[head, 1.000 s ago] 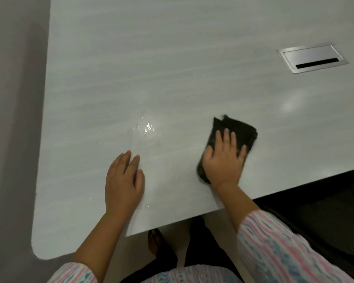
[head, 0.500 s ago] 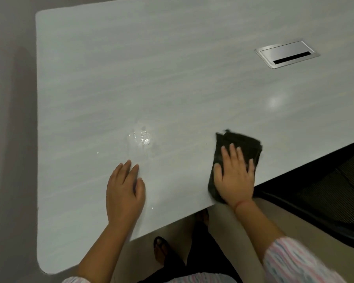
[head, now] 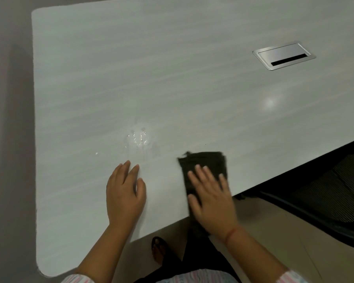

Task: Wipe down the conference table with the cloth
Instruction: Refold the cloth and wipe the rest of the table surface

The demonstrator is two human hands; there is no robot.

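- My right hand point(head: 213, 203) lies flat on the dark folded cloth point(head: 204, 162), fingers straight and slightly spread, palm down; its outline is a little blurred.
- A red thread point(head: 232, 233) circles that wrist.
- The cloth sits on the pale wood-grain bench point(head: 131, 68), close to its near edge, and its far part shows beyond my fingertips.
- My left hand point(head: 124, 195) rests palm down on the bare bench well to the left of the cloth, fingers straight and close together, thumb set apart, holding nothing.
- A wet patch point(head: 138, 137) glistens on the bench just beyond my left fingertips, up and to the left of the cloth and not touching it.
- A small bright speck point(head: 96, 153) lies to the left of the patch.
- A metal cable hatch point(head: 284, 56) with a dark slot is set into the bench far off to the right.
- Striped pink sleeves point(head: 292, 276) show at the bottom of the frame.
- Below the bench edge, one foot point(head: 158, 248) stands on the beige floor point(head: 274, 231).
- A black mesh chair point(head: 325, 190) stands at the right, partly under the bench.
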